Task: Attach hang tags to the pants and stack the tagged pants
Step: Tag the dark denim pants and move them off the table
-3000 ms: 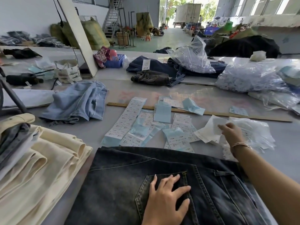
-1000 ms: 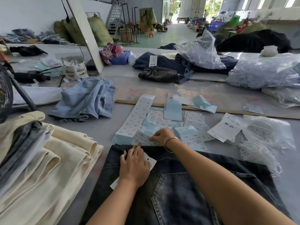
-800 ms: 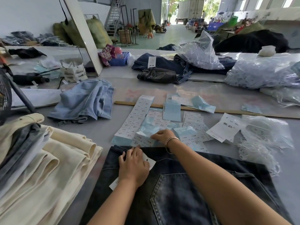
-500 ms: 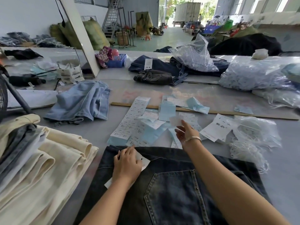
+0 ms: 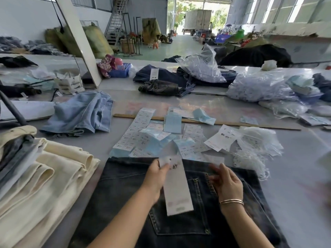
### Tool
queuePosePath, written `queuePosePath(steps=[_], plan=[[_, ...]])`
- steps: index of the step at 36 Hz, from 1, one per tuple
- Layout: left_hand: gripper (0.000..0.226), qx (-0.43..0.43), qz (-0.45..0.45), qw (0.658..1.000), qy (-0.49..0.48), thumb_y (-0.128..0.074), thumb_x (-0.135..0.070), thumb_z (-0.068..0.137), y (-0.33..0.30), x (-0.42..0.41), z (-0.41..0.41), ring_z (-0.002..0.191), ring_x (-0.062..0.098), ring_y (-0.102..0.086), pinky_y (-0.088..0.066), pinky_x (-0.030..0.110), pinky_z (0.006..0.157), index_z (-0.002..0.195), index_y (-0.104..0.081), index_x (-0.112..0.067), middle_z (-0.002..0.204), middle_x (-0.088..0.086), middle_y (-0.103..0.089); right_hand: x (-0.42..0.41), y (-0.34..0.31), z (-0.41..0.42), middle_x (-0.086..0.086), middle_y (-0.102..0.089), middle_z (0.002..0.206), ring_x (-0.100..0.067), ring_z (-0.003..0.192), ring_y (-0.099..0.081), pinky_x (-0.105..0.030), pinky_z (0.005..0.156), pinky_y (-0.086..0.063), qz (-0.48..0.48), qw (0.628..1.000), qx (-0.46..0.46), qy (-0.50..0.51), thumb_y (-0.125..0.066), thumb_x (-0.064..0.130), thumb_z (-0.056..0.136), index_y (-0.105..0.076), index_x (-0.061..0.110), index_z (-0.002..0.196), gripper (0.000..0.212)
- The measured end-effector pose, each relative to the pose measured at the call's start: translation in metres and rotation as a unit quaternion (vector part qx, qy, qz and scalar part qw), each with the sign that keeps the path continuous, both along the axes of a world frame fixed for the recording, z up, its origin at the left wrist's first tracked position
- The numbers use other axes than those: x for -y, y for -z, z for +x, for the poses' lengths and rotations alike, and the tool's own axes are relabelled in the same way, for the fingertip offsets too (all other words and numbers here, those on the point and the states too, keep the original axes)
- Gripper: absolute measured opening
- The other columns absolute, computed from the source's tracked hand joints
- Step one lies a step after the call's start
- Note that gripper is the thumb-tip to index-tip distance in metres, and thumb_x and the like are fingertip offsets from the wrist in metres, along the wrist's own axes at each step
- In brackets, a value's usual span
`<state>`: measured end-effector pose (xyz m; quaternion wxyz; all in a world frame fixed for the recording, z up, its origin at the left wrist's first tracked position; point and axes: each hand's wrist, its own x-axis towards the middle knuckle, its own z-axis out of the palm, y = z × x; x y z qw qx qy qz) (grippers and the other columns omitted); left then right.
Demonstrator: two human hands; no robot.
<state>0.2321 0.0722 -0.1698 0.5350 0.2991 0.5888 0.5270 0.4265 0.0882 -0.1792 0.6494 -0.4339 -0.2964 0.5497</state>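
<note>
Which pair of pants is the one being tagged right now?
The dark denim pants nearest the camera, under both hands; the light blue pair and cream stack lie untouched to the left.

We had a single view, worn on the head, looking forward and down across the grey table (image 5: 295, 176) from its near edge. It sat close over the dark jeans (image 5: 129, 194) at the bottom of the picture, with both forearms coming in from below. The wide lens bent the edges and carried our sight far down the hall to the open doorway (image 5: 197, 15). With no second view, no part of the scene was shared.
</note>
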Motion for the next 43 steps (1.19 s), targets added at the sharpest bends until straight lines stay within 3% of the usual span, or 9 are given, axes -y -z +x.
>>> queuePosePath(steps=[5, 7, 10, 12, 18, 22, 27, 32, 43], plan=[[0.010, -0.075, -0.032, 0.996, 0.021, -0.054, -0.013, 0.096, 0.024, 0.006, 0.007, 0.093, 0.028, -0.067, -0.056, 0.046, 0.085, 0.105, -0.059, -0.013, 0.103, 0.011, -0.070, 0.016, 0.011, -0.006, 0.004, -0.073, 0.078, -0.007, 0.058, -0.066, -0.014, 0.058, -0.052, 0.136, 0.946, 0.290, -0.050, -0.066, 0.003, 0.084, -0.073, 0.023, 0.088, 0.022], [0.009, -0.082, -0.025, 0.996, 0.012, -0.052, -0.013, 0.097, 0.025, 0.003, 0.006, 0.092, 0.026, -0.067, -0.056, 0.042, 0.082, 0.102, -0.059, -0.015, 0.102, 0.010, -0.070, 0.024, 0.023, -0.012, 0.011, -0.071, 0.094, -0.004, 0.073, -0.067, -0.016, 0.069, -0.053, 0.224, 0.872, 0.429, -0.079, -0.070, 0.008, 0.083, -0.074, 0.024, 0.091, 0.018], [0.010, -0.117, -0.023, 0.993, -0.004, -0.049, -0.017, 0.099, 0.028, 0.000, 0.007, 0.090, 0.022, -0.067, -0.056, 0.038, 0.079, 0.100, -0.059, -0.017, 0.100, 0.007, -0.069, 0.034, 0.037, -0.018, 0.016, -0.070, 0.094, 0.001, 0.077, -0.063, -0.015, 0.070, -0.041, 0.364, 0.696, 0.617, -0.051, -0.065, 0.034, 0.082, -0.077, 0.024, 0.090, 0.017], [0.010, -0.125, -0.019, 0.992, -0.009, -0.049, -0.020, 0.099, 0.030, 0.000, 0.008, 0.084, 0.018, -0.068, -0.054, 0.031, 0.066, 0.095, -0.058, -0.021, 0.095, 0.004, -0.069, 0.035, 0.038, -0.021, 0.015, -0.071, 0.091, -0.002, 0.071, -0.064, -0.017, 0.066, -0.038, 0.395, 0.645, 0.653, -0.029, -0.056, 0.041, 0.085, -0.077, 0.025, 0.089, 0.026], [0.012, -0.139, -0.014, 0.990, -0.003, -0.048, -0.024, 0.099, 0.031, 0.002, 0.009, 0.072, 0.008, -0.068, -0.047, 0.015, 0.049, 0.093, -0.058, -0.023, 0.088, -0.002, -0.070, 0.032, 0.034, -0.027, 0.016, -0.070, 0.086, -0.005, 0.067, -0.065, -0.019, 0.064, -0.038, 0.368, 0.635, 0.679, -0.004, -0.056, 0.043, 0.084, -0.077, 0.028, 0.086, 0.026], [0.011, -0.121, -0.010, 0.993, -0.002, -0.048, -0.024, 0.100, 0.032, 0.002, 0.008, 0.075, 0.013, -0.069, -0.050, 0.019, 0.051, 0.095, -0.058, -0.023, 0.090, 0.000, -0.070, 0.031, 0.034, -0.027, 0.016, -0.069, 0.085, -0.006, 0.065, -0.064, -0.020, 0.059, -0.048, 0.347, 0.632, 0.692, -0.035, -0.083, 0.035, 0.070, -0.077, 0.029, 0.086, 0.017], [0.015, -0.057, 0.002, 0.998, 0.024, -0.063, -0.022, 0.092, 0.031, 0.002, 0.006, 0.084, 0.021, -0.072, -0.056, 0.033, 0.068, 0.106, -0.059, -0.017, 0.096, 0.005, -0.073, 0.032, 0.032, -0.026, 0.013, -0.067, 0.087, -0.009, 0.067, -0.064, -0.025, 0.058, -0.051, 0.331, 0.628, 0.701, -0.072, -0.086, 0.035, 0.066, -0.076, 0.031, 0.083, 0.020], [0.033, -0.072, -0.014, 0.995, 0.064, -0.072, -0.007, 0.082, 0.032, 0.003, 0.003, 0.084, 0.019, -0.072, -0.057, 0.030, 0.064, 0.109, -0.056, -0.018, 0.099, 0.004, -0.072, 0.033, 0.030, -0.024, 0.008, -0.066, 0.095, -0.009, 0.071, -0.065, -0.027, 0.057, -0.050, 0.321, 0.623, 0.708, -0.093, -0.087, 0.040, 0.062, -0.076, 0.032, 0.087, 0.028], [0.038, -0.137, -0.038, 0.989, 0.030, -0.072, -0.006, 0.082, 0.031, -0.001, 0.009, 0.085, 0.022, -0.069, -0.059, 0.040, 0.073, 0.113, -0.051, -0.013, 0.100, 0.007, -0.068, 0.041, 0.026, -0.021, 0.025, -0.063, 0.090, -0.005, 0.083, -0.054, -0.021, 0.078, -0.029, 0.354, 0.579, 0.705, -0.204, -0.057, 0.056, 0.080, -0.073, 0.040, 0.088, 0.024]])
